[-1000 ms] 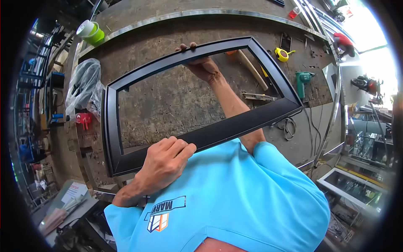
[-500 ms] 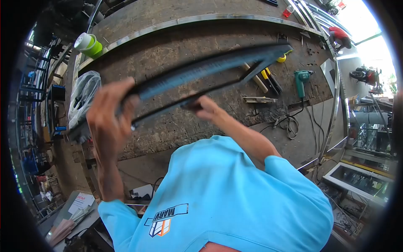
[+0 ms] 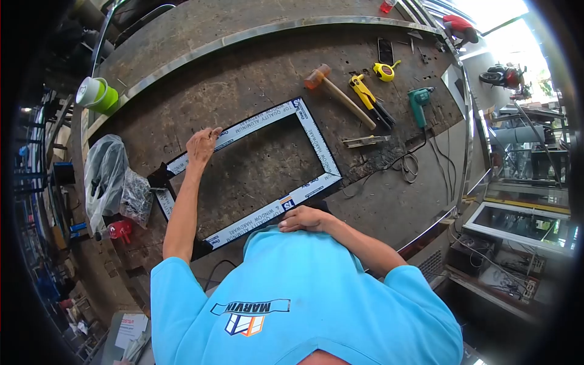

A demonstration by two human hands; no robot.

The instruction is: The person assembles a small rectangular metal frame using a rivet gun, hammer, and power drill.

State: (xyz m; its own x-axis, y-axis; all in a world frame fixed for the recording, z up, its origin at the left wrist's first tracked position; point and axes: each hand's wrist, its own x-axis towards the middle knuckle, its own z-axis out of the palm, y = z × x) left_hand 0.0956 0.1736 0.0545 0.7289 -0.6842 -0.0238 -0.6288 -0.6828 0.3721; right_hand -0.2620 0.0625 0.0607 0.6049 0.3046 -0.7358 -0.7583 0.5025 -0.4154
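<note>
A rectangular aluminium window frame lies flat on the workbench, its black profile covered in printed white and blue protective film. My left hand is closed over the far rail, toward its left end. At the near rail, close to my shirt, my right hand has its fingers curled against the outer edge. Black pieces stick out at the frame's left corners. Right of the frame lie a mallet with an orange head, yellow-handled pliers or cutters and a yellow tape measure.
A green corded drill rests at the right, its cable coiled nearby. A phone lies behind the tape measure. Plastic bags, a red tool and a green bucket stand left. A metal rail edges the bench.
The frame has gone from raised and tilted in my hands to flat on the bench. My left hand moved right and away along it; my right hand came closer to my body.
</note>
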